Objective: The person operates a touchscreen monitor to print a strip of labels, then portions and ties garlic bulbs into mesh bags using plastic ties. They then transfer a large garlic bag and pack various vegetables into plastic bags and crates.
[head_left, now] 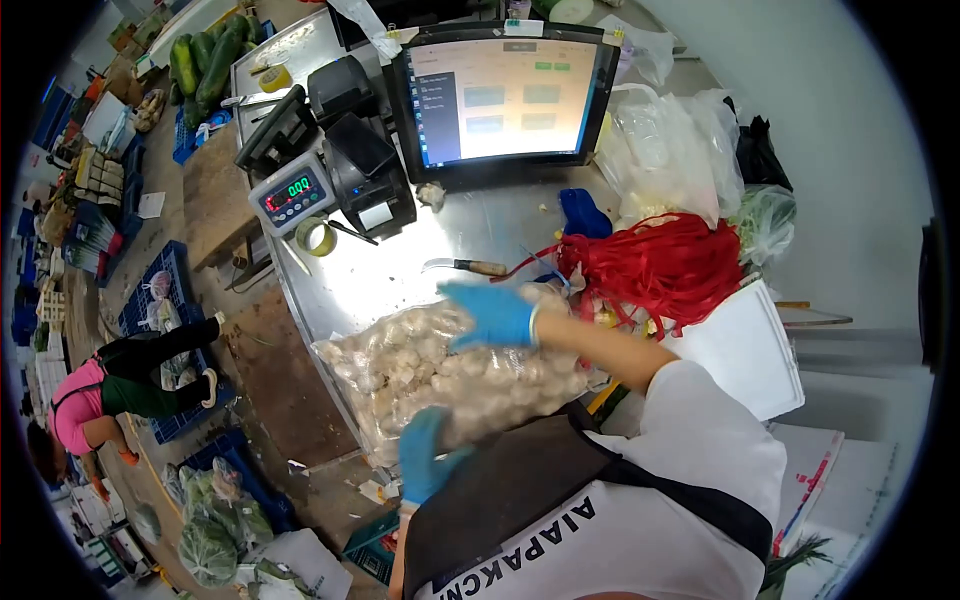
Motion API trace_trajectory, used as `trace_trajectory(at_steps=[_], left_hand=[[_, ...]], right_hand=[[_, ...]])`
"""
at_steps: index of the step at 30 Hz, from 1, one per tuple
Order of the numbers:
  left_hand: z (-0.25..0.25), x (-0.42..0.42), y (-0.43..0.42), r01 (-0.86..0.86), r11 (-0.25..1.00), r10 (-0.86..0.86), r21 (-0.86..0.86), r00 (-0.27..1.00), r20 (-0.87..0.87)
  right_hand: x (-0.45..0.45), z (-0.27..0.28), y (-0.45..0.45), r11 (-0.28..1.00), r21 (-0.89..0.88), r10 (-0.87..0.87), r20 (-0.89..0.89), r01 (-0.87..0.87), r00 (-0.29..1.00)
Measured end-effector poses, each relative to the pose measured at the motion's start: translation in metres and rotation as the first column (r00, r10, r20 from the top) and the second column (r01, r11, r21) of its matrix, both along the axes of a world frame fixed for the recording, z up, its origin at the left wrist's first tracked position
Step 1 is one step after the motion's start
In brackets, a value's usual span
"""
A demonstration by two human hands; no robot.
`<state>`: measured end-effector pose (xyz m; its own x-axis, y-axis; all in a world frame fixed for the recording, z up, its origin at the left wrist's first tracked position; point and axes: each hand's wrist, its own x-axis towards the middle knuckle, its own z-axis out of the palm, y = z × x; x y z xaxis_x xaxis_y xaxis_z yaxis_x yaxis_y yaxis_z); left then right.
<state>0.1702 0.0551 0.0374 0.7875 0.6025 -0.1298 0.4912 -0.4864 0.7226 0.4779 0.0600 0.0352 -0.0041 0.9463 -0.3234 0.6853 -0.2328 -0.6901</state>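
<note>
A large clear plastic bag (400,370) full of pale, roundish lumps lies on the metal table in front of me. The lumps could be garlic or mushrooms; I cannot tell which. My right hand (495,315), in a blue glove, is over the bag's far side with its fingers apart and nothing held. At the bag's near left edge is my left hand (425,460), also blue-gloved, thumb spread from the fingers. Whether either hand presses on the plastic is unclear. Just beyond the bag lies a curved knife (480,267) with a wooden handle.
Red straps (660,265) are heaped right of the bag, near plastic bags (665,150). A monitor (505,100) stands at the back, with a scale display (292,193), a printer (370,175) and a tape roll (315,237) to its left. A person (80,410) in pink bends over crates.
</note>
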Motion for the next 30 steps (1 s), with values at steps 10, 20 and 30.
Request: trace_trajectory(at_steps=[10, 20, 30], left_hand=[[-0.015, -0.013, 0.016, 0.289, 0.938, -0.171, 0.192, 0.866, -0.469], [-0.023, 0.025, 0.037, 0.455, 0.879, -0.399, 0.145, 0.866, -0.3], [-0.049, -0.02, 0.061, 0.491, 0.871, -0.491, 0.002, 0.871, -0.005]], right_hand=[[-0.035, -0.024, -0.025, 0.976, 0.142, -0.208, 0.373, 0.166, 0.904], [-0.059, -0.062, -0.006, 0.97, 0.243, -0.191, 0.745, 0.007, 0.639], [-0.073, -0.083, 0.028, 0.801, 0.246, -0.562, 0.621, 0.545, 0.546]])
